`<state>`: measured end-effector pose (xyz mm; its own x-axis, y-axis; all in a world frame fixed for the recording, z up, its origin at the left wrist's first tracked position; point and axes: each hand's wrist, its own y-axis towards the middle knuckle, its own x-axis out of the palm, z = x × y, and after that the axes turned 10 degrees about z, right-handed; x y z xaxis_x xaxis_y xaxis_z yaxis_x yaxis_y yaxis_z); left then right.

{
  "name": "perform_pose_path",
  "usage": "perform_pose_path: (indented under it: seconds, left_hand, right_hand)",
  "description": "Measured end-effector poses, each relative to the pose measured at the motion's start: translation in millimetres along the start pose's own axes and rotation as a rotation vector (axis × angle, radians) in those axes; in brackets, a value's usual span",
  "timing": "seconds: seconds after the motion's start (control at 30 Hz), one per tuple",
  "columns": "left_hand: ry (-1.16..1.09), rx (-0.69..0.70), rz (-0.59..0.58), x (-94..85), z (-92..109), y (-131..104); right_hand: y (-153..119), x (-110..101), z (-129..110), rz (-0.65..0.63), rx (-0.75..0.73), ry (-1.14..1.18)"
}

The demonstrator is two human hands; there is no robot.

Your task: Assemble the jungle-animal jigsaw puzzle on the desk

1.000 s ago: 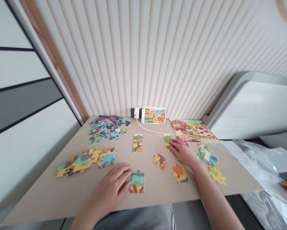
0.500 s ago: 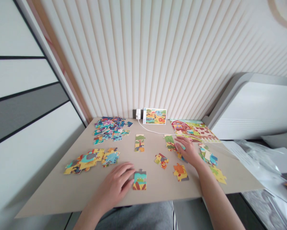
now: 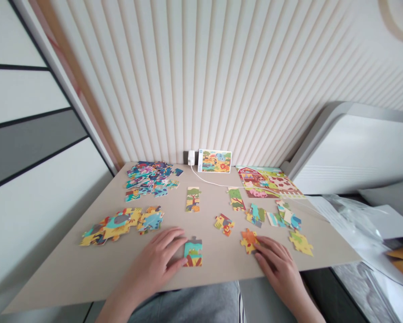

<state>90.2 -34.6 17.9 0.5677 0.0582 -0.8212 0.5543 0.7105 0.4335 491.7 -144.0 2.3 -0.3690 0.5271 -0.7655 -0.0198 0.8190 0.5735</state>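
On the table, a frog puzzle piece (image 3: pixel 193 253) lies flat near the front edge. My left hand (image 3: pixel 162 253) rests beside it, fingers stretched out, with the forefinger and thumb tips touching its left side. Farther right is an orange and yellow puzzle piece (image 3: pixel 248 240). My right hand (image 3: pixel 278 260) has its fingertips and thumb closed on that piece's right side, covering part of it. A joined lion piece pair (image 3: pixel 224 224) lies between the hands, a little farther back. Behind it stand apart two tree strips, a left one (image 3: pixel 193 199) and a right one (image 3: pixel 236 199).
Puzzle heaps lie at left, a dark blue one (image 3: pixel 150 177) and a yellow one (image 3: pixel 115 224). A picture card (image 3: pixel 215 161) leans on the wall beside a charger (image 3: pixel 191 158) with a white cable. A farm picture (image 3: pixel 271 181) and loose pieces (image 3: pixel 301 242) are at right.
My right hand has left the right tree strip and come nearer, down onto the orange piece. Blue-green pieces it covered now show. My left hand stays by the frog piece. The view shifted slightly.
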Motion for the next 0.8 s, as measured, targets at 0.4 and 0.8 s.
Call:
perform_pose_path:
  seconds: [0.4,0.8]
  left_hand:
    - [0.022,0.021,0.028,3.3,-5.2,-2.3]
    - [0.055,0.03,0.031,3.2,-5.2,-2.4]
  right_hand:
    - [-2.7,-0.3,-0.4,-0.023,0.099,-0.026]
    - [84.8,23.4,72.4,-0.024,0.077,-0.205]
